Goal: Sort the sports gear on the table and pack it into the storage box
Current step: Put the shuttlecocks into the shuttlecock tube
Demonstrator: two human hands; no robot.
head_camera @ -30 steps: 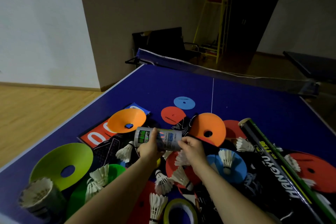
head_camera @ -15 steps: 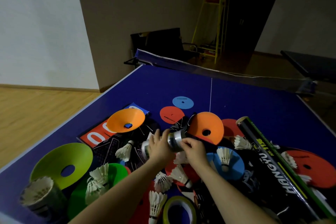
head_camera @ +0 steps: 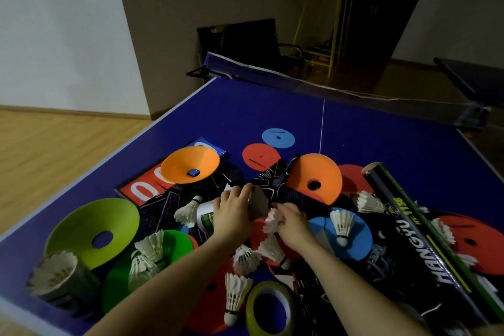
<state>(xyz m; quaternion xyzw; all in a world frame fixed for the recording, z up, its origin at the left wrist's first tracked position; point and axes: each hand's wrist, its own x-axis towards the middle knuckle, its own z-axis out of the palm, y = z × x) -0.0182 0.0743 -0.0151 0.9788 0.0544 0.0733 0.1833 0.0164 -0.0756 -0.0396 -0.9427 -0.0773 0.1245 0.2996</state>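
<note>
Head view: since the earlier frame the tube [head_camera: 218, 214] has swung end-on, open mouth toward the right hand [head_camera: 290, 222]. Left hand [head_camera: 234, 211] grips its body at frame centre; right hand pinches a shuttlecock [head_camera: 272, 221]. Feathers crush easily: hold lightly, near the cork.

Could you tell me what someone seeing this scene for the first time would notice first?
Probably the two hands at the centre: the left hand grips a short shuttlecock tube lying on its side, while the right hand pinches a white shuttlecock at its open end. Around them lies a bright clutter on the blue table, with a lime green cone at the left and a long black tube at the right.
</note>
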